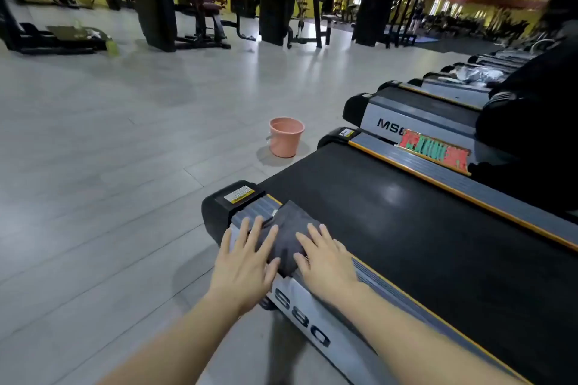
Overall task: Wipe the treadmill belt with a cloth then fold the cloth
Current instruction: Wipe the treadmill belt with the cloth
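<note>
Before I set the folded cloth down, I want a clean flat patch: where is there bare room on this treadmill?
The black belt is bare, bordered by the grey side rails. It is crowded at the near rail's end, where the left hand and right hand press the dark grey cloth. The far rail carries a red-and-green sign.

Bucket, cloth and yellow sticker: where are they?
bucket (286, 142): head view, on its pink side wall.
cloth (289, 233): head view, on the grey fabric between the hands.
yellow sticker (240, 194): head view, on the label's middle.
</note>
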`<state>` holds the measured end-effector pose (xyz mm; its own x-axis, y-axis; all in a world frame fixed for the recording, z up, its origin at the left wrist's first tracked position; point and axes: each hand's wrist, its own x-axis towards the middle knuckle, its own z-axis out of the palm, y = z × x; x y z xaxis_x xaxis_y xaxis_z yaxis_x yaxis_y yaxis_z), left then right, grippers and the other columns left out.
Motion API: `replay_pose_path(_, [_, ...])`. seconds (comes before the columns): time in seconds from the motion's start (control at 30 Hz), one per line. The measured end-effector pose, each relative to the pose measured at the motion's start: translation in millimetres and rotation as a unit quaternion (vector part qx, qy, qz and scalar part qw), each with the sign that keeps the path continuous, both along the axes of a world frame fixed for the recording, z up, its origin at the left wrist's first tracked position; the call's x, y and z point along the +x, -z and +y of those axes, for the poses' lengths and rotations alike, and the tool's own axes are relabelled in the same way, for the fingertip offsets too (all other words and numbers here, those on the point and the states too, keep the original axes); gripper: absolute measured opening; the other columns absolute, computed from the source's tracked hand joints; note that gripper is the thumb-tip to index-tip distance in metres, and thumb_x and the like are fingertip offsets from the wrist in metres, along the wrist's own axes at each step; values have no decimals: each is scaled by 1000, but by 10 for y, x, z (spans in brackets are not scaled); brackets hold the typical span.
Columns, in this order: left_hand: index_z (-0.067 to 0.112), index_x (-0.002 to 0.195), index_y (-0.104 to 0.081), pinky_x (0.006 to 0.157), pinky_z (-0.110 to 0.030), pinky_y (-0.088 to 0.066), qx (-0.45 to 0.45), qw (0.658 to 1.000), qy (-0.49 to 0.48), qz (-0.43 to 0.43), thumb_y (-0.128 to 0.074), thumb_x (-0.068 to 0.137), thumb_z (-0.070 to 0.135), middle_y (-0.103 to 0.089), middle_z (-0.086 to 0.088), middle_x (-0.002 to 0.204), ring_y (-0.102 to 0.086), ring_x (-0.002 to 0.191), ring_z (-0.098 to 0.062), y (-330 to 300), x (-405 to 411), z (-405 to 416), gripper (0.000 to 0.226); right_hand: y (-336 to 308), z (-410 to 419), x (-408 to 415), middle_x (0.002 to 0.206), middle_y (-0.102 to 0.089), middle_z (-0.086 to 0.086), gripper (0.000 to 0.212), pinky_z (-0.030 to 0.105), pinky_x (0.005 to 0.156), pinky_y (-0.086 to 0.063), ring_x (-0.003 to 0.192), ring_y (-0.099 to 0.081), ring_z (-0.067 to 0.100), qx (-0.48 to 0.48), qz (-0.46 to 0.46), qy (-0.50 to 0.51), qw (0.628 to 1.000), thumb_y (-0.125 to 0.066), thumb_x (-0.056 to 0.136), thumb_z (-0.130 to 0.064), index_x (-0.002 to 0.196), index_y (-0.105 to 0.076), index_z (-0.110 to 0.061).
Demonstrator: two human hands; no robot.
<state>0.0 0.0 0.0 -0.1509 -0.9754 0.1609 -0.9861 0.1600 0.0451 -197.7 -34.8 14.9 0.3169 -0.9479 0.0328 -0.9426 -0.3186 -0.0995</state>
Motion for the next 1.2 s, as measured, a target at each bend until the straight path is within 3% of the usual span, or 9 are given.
replay_pose_path(0.2, [26,155,-39,115,-55,-31,22,999,-12,-26,-32,99,56,-34,-10,162,-29,150,-33,503,-73,-345,64,509,-641,84,166,-13,4,58,48,120,-16,153,-4,28,70,15,-52,996,-32,102,-54,156,-18,-37])
replay_pose_path(0.33, [27,154,-40,113,-54,-37,38,999,-12,-35,-29,100,55,-39,-9,160,-33,149,-32,547,-159,-426,62,502,-735,10,137,-46,0,41,46,101,-34,130,-40,26,-19,2,-42,999,-42,100,-51,138,-47,-36])
replay_pose_path(0.43, [30,155,-40,110,-54,-39,48,998,-5,-42,-21,101,59,-38,-7,161,-34,148,-32,532,-310,-338,64,546,-632,-163,119,-53,1,27,45,91,-38,114,-49,27,-58,7,-40,997,-46,101,-42,124,-54,-30])
replay_pose_path(0.5, [33,158,-30,115,-54,-34,54,997,12,-57,-13,101,61,-29,-5,165,-25,153,-31,450,-401,-288,67,527,-524,-374,114,-55,1,23,45,86,-38,109,-51,27,-71,15,-34,997,-49,99,-41,118,-56,-29])
replay_pose_path(0.6, [34,161,-21,119,-57,-26,44,995,60,-67,-12,100,61,-20,-6,168,-17,155,-32,280,-658,-318,68,497,-191,-956,103,-56,0,20,42,80,-38,100,-55,27,-71,22,2,997,-55,96,-42,110,-59,-29])
replay_pose_path(0.7, [32,158,-30,115,-58,-31,26,989,133,-55,-19,99,60,-29,-8,165,-26,152,-34,60,-1219,-345,67,489,279,-1762,92,-54,-3,16,38,73,-42,86,-57,25,-115,15,77,990,-62,91,-42,102,-60,-30])
replay_pose_path(0.8, [30,157,-34,114,-58,-34,-18,970,235,-58,-21,98,60,-36,-11,161,-32,149,-35,-105,-2047,-289,68,364,747,-2584,91,-52,-1,16,38,70,-45,85,-54,25,-132,4,146,980,-61,93,-39,103,-60,-26])
replay_pose_path(1.03, [35,161,2,123,-54,-14,-53,899,420,-113,1,97,61,-5,-8,170,-4,157,-30,-224,-3913,-119,69,91,1690,-4205,105,-46,-3,18,41,84,-48,104,-48,19,-107,-92,311,940,-48,101,-38,116,-54,-29])
replay_pose_path(1.2, [36,160,5,123,-52,-12,-31,904,419,-77,6,94,62,-3,-6,171,-1,157,-28,-145,-4972,-63,72,13,2053,-5353,106,-47,-3,19,39,80,-50,95,-55,21,-127,-87,384,910,-47,101,-38,117,-53,-29])
